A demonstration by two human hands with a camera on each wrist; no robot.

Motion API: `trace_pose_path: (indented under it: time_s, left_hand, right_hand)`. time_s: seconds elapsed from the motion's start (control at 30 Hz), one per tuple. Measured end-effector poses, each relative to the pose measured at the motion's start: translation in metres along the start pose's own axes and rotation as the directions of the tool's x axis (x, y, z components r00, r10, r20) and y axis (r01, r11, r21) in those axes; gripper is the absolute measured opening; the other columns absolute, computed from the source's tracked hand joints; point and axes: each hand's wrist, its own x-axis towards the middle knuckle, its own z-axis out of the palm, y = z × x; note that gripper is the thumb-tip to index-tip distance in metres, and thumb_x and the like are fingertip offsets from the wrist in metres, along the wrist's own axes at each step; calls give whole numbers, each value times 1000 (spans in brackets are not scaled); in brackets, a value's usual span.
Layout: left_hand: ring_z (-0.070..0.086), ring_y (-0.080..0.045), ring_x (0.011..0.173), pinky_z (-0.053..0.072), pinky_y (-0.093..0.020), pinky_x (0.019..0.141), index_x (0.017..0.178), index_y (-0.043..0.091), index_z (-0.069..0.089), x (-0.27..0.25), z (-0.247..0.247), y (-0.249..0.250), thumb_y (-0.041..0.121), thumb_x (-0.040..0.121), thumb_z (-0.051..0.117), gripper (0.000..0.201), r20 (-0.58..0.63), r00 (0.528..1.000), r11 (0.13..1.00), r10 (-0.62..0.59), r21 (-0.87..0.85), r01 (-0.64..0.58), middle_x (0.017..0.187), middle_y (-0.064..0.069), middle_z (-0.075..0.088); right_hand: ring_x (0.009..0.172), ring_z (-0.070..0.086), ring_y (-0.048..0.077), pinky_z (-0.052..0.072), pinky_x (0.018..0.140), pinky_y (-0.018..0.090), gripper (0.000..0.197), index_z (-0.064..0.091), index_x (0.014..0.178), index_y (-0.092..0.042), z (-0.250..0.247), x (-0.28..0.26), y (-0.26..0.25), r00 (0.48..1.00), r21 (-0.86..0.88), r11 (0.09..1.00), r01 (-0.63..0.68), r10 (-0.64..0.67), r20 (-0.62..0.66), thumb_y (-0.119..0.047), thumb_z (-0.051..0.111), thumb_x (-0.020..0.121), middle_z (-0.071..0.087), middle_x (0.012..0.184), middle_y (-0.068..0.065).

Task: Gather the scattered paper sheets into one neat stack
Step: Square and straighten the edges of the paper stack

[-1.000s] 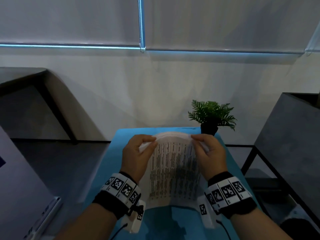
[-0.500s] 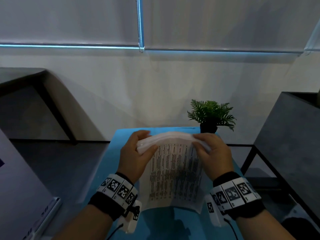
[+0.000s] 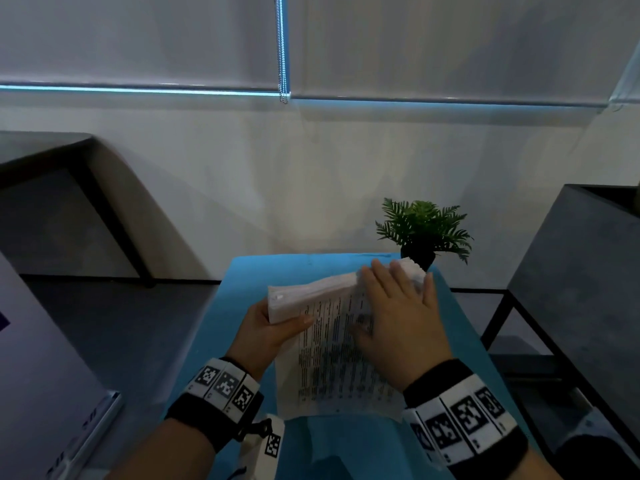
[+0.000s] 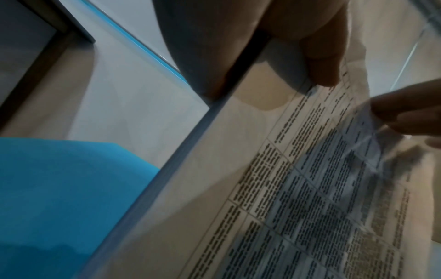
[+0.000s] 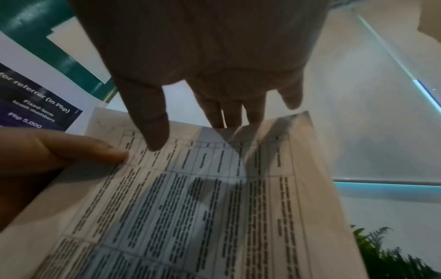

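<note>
A thick stack of printed paper sheets is held upright over the blue table, its printed table facing me. My left hand grips the stack's upper left corner, thumb across the front sheet. My right hand lies flat with straight, spread fingers against the upper right part of the front sheet. In the right wrist view the left thumb pinches the sheet's edge while the right fingers stretch over the top edge.
A small potted fern stands at the table's far right corner, just behind the stack. A dark cabinet stands at the right, a dark desk at the far left, and a printed banner at the near left.
The right hand has let go of the stack's top edge and flattened against the front sheet. The left hand has slid to the upper left corner. The stack's top has tilted up to the right.
</note>
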Motion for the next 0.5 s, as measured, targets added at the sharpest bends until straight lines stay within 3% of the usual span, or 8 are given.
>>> trace_pose_path:
  time_s: [0.13, 0.23, 0.3, 0.37, 0.43, 0.5]
  left_hand:
    - [69, -18, 96, 55, -26, 84, 106, 6, 68, -2, 1, 1, 3, 63, 76, 44, 16, 999, 999, 38, -15, -38, 104, -7, 74]
    - [69, -15, 93, 55, -21, 78, 105, 2, 68, -2, 3, 0, -10, 70, 73, 38, -3, 998, 998, 60, -26, -60, 100, -5, 75]
    - [69, -14, 89, 55, -22, 76, 103, -3, 67, -2, 5, 1, -6, 65, 72, 38, -14, 997, 996, 77, -38, -77, 96, -8, 74]
    - [69, -5, 78, 54, -16, 68, 94, -2, 68, -2, 7, 3, 2, 63, 66, 31, -29, 996, 997, 80, -10, -80, 82, 1, 76]
    - [65, 7, 64, 49, -8, 59, 81, 7, 65, 1, 8, 2, -4, 70, 67, 15, -31, 997, 997, 73, 27, -72, 64, 15, 72]
    - [64, 9, 61, 48, -7, 57, 77, 10, 64, 0, 7, 1, -12, 79, 63, 23, -38, 997, 996, 61, 66, -59, 59, 17, 70]
  right_hand:
    - [146, 12, 23, -3, 116, 50, 81, 19, 148, -21, -3, 3, -11, 995, 39, 996, 74, -77, 65, -44, 55, 80, 18, 158, 1]
    - [143, 24, 24, 12, 114, 54, 80, 27, 146, -19, -6, -1, -28, 990, 93, 986, 139, -142, 28, -43, 56, 75, 29, 154, 1]
    - [138, 35, 25, 25, 110, 59, 76, 38, 141, -18, -5, -2, -40, 974, 60, 973, 222, -224, 25, -43, 54, 72, 40, 149, 2]
    - [138, 36, 24, 28, 109, 59, 72, 40, 139, -19, -5, -2, -51, 966, 93, 961, 260, -259, -21, -44, 49, 72, 42, 147, 0]
    - [140, 31, 22, 22, 112, 57, 74, 35, 142, -20, -2, -1, -58, 955, 150, 943, 296, -292, -53, -44, 47, 73, 37, 150, -1]
    - [139, 35, 23, 25, 109, 60, 74, 39, 140, -22, -2, 0, -59, 936, 123, 928, 351, -352, -14, -44, 48, 70, 41, 148, -2]
